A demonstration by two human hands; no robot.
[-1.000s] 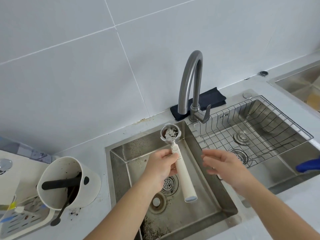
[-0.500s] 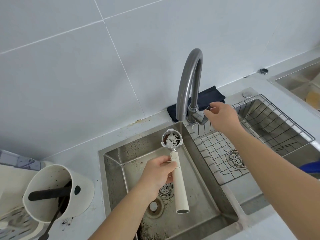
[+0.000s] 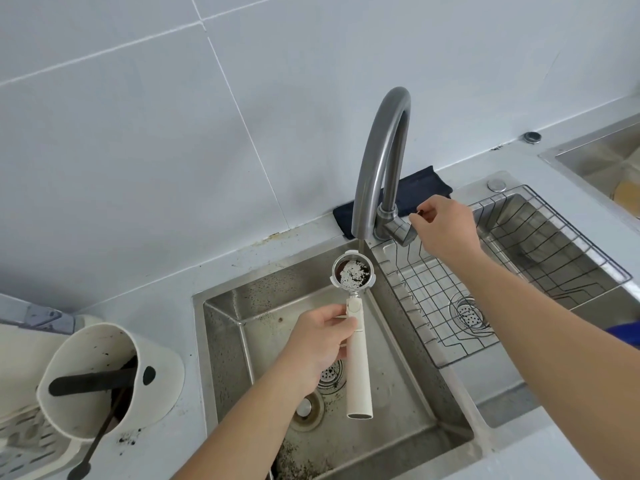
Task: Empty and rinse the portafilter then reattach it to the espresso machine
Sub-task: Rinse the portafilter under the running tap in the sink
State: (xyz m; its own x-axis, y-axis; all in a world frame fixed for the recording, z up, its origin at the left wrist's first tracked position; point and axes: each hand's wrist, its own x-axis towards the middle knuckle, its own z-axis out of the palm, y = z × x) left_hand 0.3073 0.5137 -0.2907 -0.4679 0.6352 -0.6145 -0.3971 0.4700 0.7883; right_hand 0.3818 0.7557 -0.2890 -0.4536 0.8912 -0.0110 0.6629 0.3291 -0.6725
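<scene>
Over the left sink basin [image 3: 242,344], the left hand [image 3: 320,341] has fingers and thumb curled round the upper part of the white handle of the portafilter [image 3: 356,344]. The portafilter basket faces up just below the faucet [image 3: 379,161] outlet, dark grounds inside. The right hand [image 3: 445,226] rests at the faucet lever [image 3: 398,233], fingers curled; whether they grip it cannot be told. A wire rack [image 3: 519,282] sits in the right basin. A white knock box [image 3: 107,379] stands on the counter to the left.
</scene>
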